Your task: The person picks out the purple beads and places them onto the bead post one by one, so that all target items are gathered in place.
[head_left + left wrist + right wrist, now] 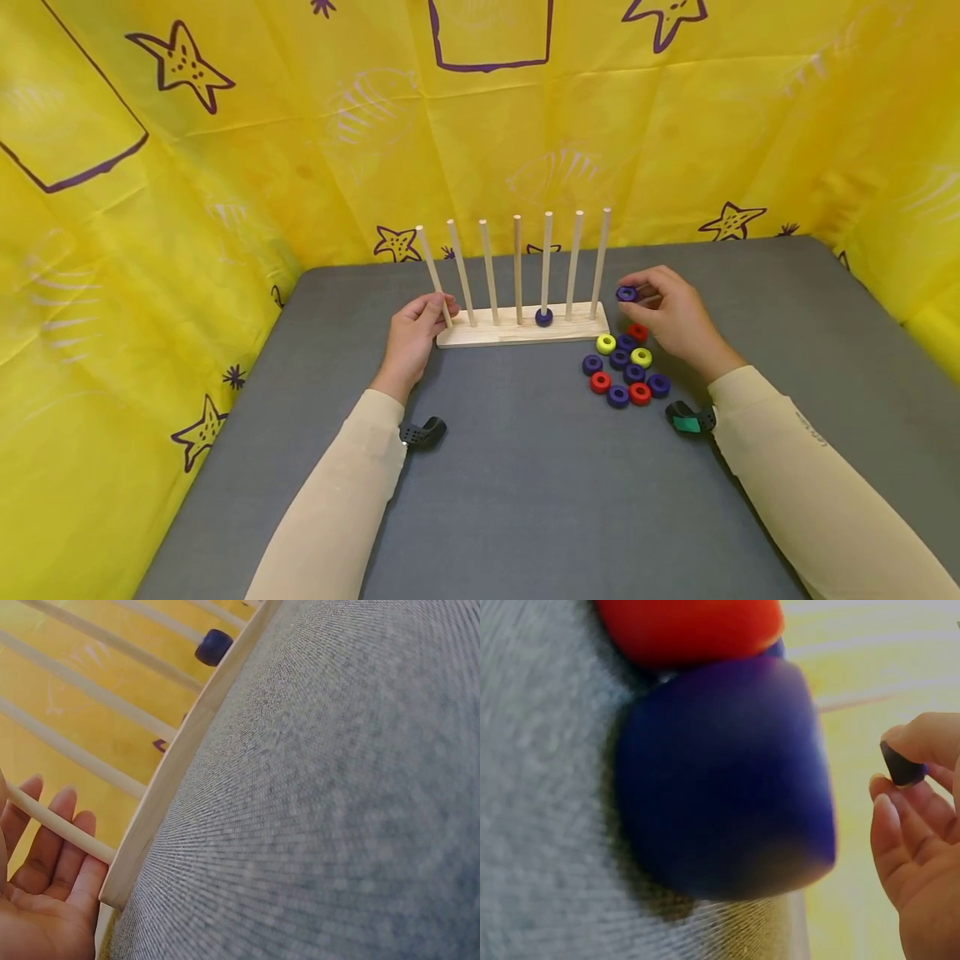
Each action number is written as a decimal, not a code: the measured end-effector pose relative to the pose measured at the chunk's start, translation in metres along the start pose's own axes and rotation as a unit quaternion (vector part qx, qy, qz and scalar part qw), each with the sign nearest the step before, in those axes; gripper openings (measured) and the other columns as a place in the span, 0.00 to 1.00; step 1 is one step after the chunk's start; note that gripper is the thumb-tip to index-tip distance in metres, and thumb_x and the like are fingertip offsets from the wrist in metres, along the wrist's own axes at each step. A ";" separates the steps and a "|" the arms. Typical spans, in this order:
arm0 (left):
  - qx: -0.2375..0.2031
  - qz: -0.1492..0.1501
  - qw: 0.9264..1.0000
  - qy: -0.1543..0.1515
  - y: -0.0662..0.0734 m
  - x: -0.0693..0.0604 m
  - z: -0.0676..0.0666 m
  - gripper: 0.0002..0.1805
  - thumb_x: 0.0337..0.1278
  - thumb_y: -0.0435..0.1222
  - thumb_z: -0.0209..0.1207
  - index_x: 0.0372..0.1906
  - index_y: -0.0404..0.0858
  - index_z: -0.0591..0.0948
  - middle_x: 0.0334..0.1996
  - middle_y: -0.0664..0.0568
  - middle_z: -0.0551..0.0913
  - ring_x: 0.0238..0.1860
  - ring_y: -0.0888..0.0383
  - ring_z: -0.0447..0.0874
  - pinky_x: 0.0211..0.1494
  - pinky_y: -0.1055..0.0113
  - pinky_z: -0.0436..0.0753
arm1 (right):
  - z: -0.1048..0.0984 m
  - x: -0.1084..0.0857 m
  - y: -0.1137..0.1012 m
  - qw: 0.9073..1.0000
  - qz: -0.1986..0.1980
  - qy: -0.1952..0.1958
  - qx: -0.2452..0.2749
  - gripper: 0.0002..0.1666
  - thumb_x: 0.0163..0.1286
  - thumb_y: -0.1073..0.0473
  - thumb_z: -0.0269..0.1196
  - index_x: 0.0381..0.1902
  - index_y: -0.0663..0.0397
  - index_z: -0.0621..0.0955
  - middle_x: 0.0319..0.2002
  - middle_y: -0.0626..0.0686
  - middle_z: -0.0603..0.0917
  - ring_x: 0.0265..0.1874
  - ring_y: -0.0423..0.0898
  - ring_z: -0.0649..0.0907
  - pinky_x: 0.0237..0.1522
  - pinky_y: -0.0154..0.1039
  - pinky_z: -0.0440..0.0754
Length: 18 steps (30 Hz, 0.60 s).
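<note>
A wooden rack [495,335] with several upright pegs stands at the middle of the table. My left hand [411,337] holds its leftmost peg [430,260] low down, between thumb and fingers; the left wrist view shows the fingers [54,836] behind that peg. One dark blue ring [543,320] sits at the foot of the third peg from the right. Right of the rack, my right hand [678,325] pinches another dark blue ring [627,294] above the table. In the right wrist view, thumb and fingertips grip this ring [904,766] by its edge.
Loose rings in blue, red [600,382] and yellow [606,344] lie in a cluster on the grey table [517,483], right of the rack and below my right hand. A yellow patterned cloth [465,133] hangs behind and at both sides.
</note>
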<state>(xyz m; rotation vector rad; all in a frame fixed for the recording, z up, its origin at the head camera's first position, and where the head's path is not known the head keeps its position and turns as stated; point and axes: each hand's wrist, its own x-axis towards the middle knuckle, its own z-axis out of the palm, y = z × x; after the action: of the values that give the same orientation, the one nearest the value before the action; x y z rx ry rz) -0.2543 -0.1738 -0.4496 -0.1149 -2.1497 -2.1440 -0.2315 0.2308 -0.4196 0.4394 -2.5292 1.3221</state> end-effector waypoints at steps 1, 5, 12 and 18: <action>0.000 0.000 1.000 0.000 0.000 0.000 -0.001 0.27 0.84 0.47 0.59 0.61 0.24 0.84 0.53 0.38 0.88 0.58 0.47 0.87 0.66 0.56 0.82 | 0.001 0.000 -0.001 1.000 -0.004 0.002 -0.001 0.16 0.74 0.69 0.73 0.57 0.65 0.85 0.52 0.60 0.80 0.46 0.55 0.84 0.46 0.22 0.77; 0.000 -0.001 1.000 -0.002 0.001 -0.001 -0.002 0.27 0.84 0.47 0.59 0.62 0.24 0.84 0.54 0.38 0.88 0.59 0.48 0.87 0.67 0.57 0.82 | 0.003 0.001 -0.003 1.000 -0.014 0.008 -0.011 0.15 0.74 0.68 0.73 0.56 0.63 0.86 0.50 0.58 0.81 0.44 0.52 0.83 0.45 0.27 0.77; 0.005 0.001 1.000 0.000 0.000 0.000 -0.001 0.29 0.83 0.48 0.60 0.62 0.23 0.83 0.52 0.38 0.88 0.57 0.48 0.88 0.65 0.57 0.83 | 0.003 0.000 -0.009 1.000 -0.019 0.015 -0.015 0.13 0.75 0.66 0.73 0.54 0.64 0.86 0.48 0.57 0.81 0.40 0.51 0.80 0.42 0.29 0.78; -0.002 0.000 1.000 -0.001 -0.001 0.000 -0.001 0.29 0.83 0.48 0.60 0.62 0.22 0.83 0.51 0.38 0.88 0.57 0.48 0.88 0.65 0.56 0.83 | 0.002 0.000 -0.017 0.999 -0.026 0.018 -0.014 0.13 0.73 0.67 0.74 0.53 0.63 0.87 0.47 0.57 0.83 0.38 0.50 0.80 0.41 0.28 0.77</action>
<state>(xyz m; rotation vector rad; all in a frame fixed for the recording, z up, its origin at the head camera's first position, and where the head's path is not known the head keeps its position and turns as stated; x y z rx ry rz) -0.2542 -0.1747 -0.4501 -0.1177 -2.1472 -2.1479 -0.2250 0.2198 -0.4078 0.4683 -2.4857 1.2620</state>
